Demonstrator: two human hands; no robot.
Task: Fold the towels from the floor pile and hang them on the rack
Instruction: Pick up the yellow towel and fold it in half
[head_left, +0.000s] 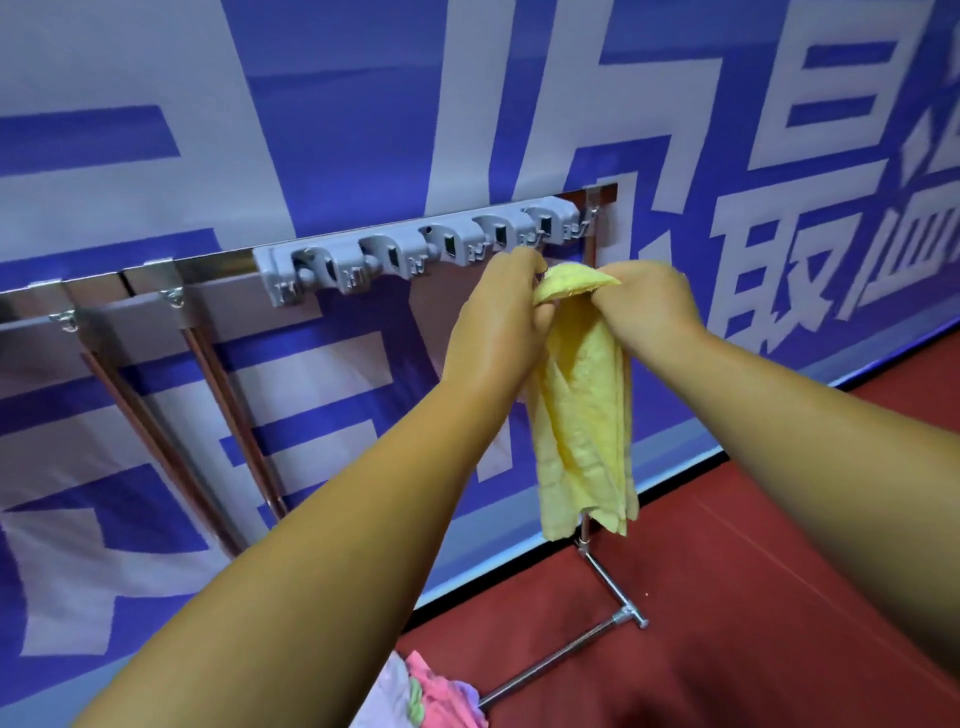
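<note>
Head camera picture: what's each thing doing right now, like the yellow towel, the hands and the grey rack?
Yellow fluffy cloth towel: folded, hanging down from both hands.
Left hand: pinches the towel's top fold.
Right hand: grips the towel's top fold.
Grey plastic clip rack: fixed to shiny metal rail, no towel on it.
Pink, white and green towel pile: heaped unfolded on red floor.

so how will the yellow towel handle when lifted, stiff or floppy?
Probably floppy: the yellow towel hangs limp in soft folds below the left hand and right hand, which grip its top edge. Likely light, since the fingers alone carry it. Its nubby surface suggests it is not slippery.
</note>
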